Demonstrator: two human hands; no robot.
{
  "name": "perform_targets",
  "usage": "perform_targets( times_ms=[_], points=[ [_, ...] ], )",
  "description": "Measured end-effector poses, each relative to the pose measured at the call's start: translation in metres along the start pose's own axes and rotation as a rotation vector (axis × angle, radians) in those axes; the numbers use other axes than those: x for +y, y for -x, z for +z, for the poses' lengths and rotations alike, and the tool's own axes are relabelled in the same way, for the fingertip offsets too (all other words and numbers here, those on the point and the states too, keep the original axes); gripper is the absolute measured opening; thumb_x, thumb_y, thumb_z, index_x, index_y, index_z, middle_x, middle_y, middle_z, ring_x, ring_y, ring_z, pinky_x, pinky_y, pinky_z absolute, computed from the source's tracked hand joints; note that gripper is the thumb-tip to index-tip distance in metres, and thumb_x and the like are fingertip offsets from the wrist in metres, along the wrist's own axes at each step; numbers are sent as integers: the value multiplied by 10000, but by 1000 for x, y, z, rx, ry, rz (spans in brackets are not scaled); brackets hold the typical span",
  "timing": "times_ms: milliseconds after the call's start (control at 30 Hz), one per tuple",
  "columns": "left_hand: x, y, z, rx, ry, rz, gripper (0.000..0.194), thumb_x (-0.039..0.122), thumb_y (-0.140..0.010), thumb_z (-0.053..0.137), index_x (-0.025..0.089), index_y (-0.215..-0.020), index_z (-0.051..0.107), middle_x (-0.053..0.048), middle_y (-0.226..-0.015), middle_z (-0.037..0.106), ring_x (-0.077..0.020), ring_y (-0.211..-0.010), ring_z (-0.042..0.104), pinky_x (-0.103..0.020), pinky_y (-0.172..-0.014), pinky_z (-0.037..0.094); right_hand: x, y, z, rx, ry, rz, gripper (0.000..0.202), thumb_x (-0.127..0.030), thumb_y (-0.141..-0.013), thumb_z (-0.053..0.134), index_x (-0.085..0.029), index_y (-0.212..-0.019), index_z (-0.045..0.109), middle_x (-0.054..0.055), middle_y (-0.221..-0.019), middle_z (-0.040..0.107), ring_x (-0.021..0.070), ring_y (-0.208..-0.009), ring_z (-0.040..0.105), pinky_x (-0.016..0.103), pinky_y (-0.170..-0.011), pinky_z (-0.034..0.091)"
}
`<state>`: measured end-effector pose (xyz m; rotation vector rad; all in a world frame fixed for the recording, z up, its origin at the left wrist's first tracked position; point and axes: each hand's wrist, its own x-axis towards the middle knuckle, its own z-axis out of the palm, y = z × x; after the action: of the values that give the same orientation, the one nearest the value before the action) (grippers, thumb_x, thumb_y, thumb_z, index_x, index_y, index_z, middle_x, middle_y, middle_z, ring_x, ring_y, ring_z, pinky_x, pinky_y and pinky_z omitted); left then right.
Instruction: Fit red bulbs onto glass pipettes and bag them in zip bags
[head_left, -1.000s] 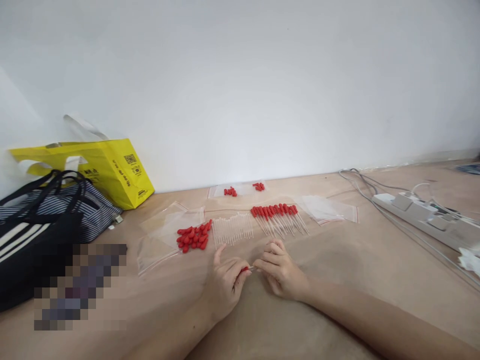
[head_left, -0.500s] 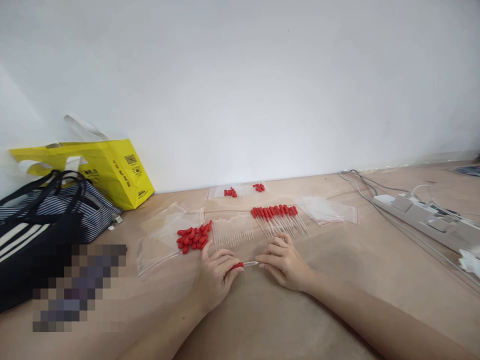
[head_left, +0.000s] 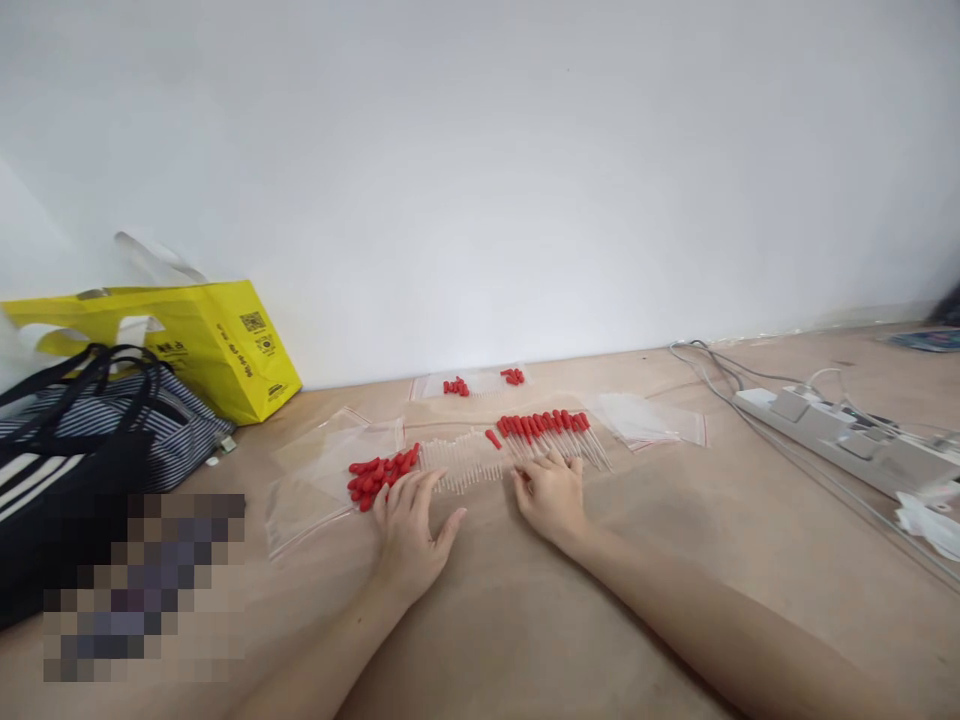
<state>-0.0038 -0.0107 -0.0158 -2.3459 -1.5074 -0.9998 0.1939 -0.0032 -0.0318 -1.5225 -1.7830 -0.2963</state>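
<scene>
My right hand (head_left: 553,497) has its fingers closed at the lower end of a glass dropper (head_left: 493,439), whose red rubber bulb points away from me. That dropper is at the left end of a row of red-bulbed droppers (head_left: 544,424) lying side by side. My left hand (head_left: 412,525) is open, thumb spread, with its fingertips at the near edge of a pile of loose red rubber bulbs (head_left: 367,475). Between the hands lies a row of thin clear glass tubes (head_left: 465,455), partly covered by my left fingers.
Clear zip bags (head_left: 311,505) lie at left, and more plastic bags (head_left: 649,418) at right. Farther back, another bag (head_left: 480,382) has small red bulbs on it. A yellow bag (head_left: 217,345) and dark bags stand at left; a power strip (head_left: 847,435) with cables is at right.
My right hand has carried the dropper forward to the row's left end. My left hand has let go of its red bulb and moved left and slightly forward to the bulb pile.
</scene>
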Motion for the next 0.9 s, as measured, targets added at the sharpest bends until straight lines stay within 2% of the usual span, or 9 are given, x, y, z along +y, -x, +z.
perform_targets(
  times_ms=[133, 300, 433, 600, 767, 900],
  points=[
    [-6, -3, 1, 35, -62, -42, 288, 334, -706, 544, 242, -979, 543, -86, -1032, 574, -297, -1003, 469, -488, -871, 278, -3, -20, 19, -12, 63, 153, 120, -235, -765, 505, -182, -781, 611, 51, -640, 632, 201, -725, 494, 329, -664, 210],
    [-17, -6, -1, 53, -155, -82, 224, 332, -699, 556, 234, -900, 574, -94, -1030, 574, -302, -1009, 466, -508, -871, 257, -8, -32, 30, -97, 101, 216, 84, -201, -738, 508, -176, -737, 588, 55, -647, 637, 216, -749, 513, 353, -696, 217],
    [-27, -9, -4, 53, -228, -144, 251, 349, -694, 563, 221, -909, 569, -106, -1047, 566, -306, -1009, 459, -521, -858, 261, -9, -35, 30, -130, 99, 241, 114, -209, -746, 491, -172, -700, 589, 59, -655, 641, 212, -740, 516, 360, -698, 217],
    [-36, -14, -8, 50, -307, -196, 230, 390, -713, 545, 221, -865, 578, -102, -1034, 561, -300, -1011, 445, -531, -865, 243, -11, -37, 25, -157, 102, 224, 207, -265, -786, 440, -189, -736, 626, 73, -781, 649, 219, -806, 509, 376, -731, 219],
    [-39, -15, -15, 27, -421, -195, 157, 358, -732, 535, 219, -748, 607, -81, -1051, 544, -282, -1049, 414, -536, -919, 152, -21, -42, 20, -320, 162, 275, 258, -307, -771, 428, -170, -742, 644, 109, -833, 640, 240, -862, 492, 393, -759, 228],
    [-41, -15, -17, 30, -458, -177, 164, 333, -755, 512, 214, -772, 624, -84, -1040, 559, -283, -1039, 423, -545, -920, 137, -24, -48, 19, -396, 190, 312, 275, -271, -761, 410, -135, -786, 648, 141, -860, 637, 256, -901, 488, 403, -775, 229]
  ],
)
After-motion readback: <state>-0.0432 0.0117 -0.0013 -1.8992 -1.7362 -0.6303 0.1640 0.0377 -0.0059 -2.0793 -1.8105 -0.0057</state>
